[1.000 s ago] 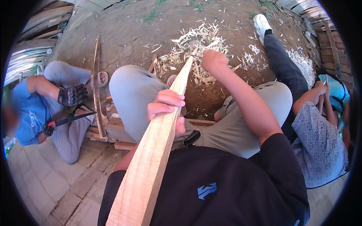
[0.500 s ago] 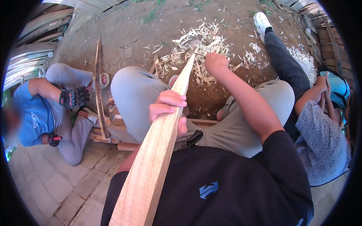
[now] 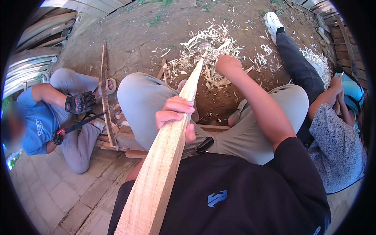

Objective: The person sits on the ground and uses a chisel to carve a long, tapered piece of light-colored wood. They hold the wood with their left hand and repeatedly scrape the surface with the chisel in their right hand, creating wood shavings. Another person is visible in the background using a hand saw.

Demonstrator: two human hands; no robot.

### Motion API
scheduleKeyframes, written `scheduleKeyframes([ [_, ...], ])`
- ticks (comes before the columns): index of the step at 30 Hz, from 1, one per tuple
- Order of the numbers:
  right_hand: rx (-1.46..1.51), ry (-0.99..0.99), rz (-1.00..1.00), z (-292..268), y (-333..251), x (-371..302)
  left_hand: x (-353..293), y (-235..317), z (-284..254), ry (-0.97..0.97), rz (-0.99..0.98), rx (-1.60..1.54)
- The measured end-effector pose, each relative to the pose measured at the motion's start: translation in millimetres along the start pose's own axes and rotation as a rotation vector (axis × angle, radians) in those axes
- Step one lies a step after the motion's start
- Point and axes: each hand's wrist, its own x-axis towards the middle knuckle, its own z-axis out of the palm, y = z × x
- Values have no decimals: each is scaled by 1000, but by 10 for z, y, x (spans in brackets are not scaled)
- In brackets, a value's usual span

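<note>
A long, pale length of timber (image 3: 154, 172), tapered to a narrow point at its far end, lies slanting across my torso. My left hand (image 3: 176, 113) is closed around it partway along, thumb on the right side and fingers over the top. Beyond that, my right hand (image 3: 229, 66) is a closed fist just right of the tapered tip. It grips a knife, of which only a thin bit of blade shows toward the wood; the handle is hidden inside the fist.
Wood shavings (image 3: 211, 43) are heaped on the dirt past my knees. At left, a gloved person (image 3: 37, 125) holds a red-handled tool with a long dark blade (image 3: 84, 124) against an upright wooden strip (image 3: 105, 90). Another seated person (image 3: 337, 137) is at right, near an outstretched leg (image 3: 297, 58).
My right fist has shifted slightly rightward, away from the timber's tip. My left hand keeps its hold. The left person's dark blade now shows, reaching toward the strip.
</note>
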Motion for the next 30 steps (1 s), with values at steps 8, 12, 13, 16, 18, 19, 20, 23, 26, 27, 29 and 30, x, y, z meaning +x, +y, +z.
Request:
scheduleKeyframes([
  [8,-41,37,-92,19,-104,-168,4,40,-1,-15,-31,33],
  [12,-32,53,-112,46,-103,-177,9,43,4,-32,-23,11],
  [13,-54,55,-136,24,-137,-212,2,50,-4,-29,-28,15],
  [16,18,81,-62,233,-68,-17,14,12,-22,-43,-15,20],
  [18,-40,76,-83,261,-53,-26,-8,37,12,-36,-35,5],
  [19,-68,73,-96,253,-66,-33,-9,39,13,-33,-45,0],
  [20,-28,68,-73,290,-45,50,13,11,-9,-40,-35,6],
  [23,9,13,-2,390,134,187,49,13,2,-45,-18,15],
  [26,-109,-68,-5,293,172,130,21,32,2,-34,-22,17],
  [27,-80,-30,4,229,171,110,21,26,10,-28,-17,12],
  [29,-25,45,28,68,180,71,12,-1,15,-17,-8,2],
  [30,-31,29,-6,-62,159,-2,-1,2,8,-9,-3,3],
])
